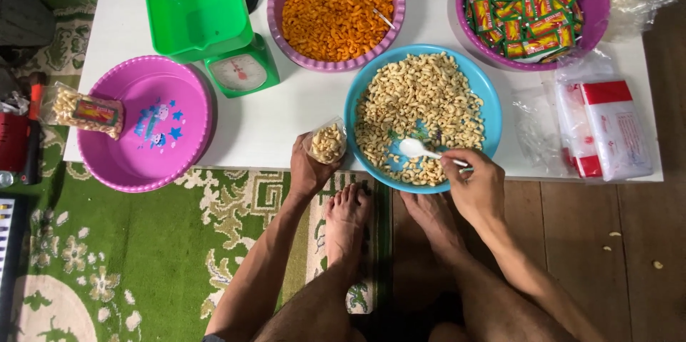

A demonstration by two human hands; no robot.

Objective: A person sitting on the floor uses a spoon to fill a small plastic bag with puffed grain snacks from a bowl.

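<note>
My left hand (309,169) holds a small clear plastic bag (327,142) partly filled with pale puffed snacks, just left of a blue basin (491,110) full of the same snacks. My right hand (477,183) grips a white plastic spoon (421,149) whose bowl rests in the blue basin's near side. Both hands sit at the front edge of the white low table (286,113). My bare feet lie below on the floor.
A pink basin (161,163) at left bears one filled snack packet (80,110). A green scale (239,70) with a green tray stands behind it. Purple basins hold orange snacks (336,6) and small seasoning sachets (525,2). Stacked plastic bags (604,127) lie at right.
</note>
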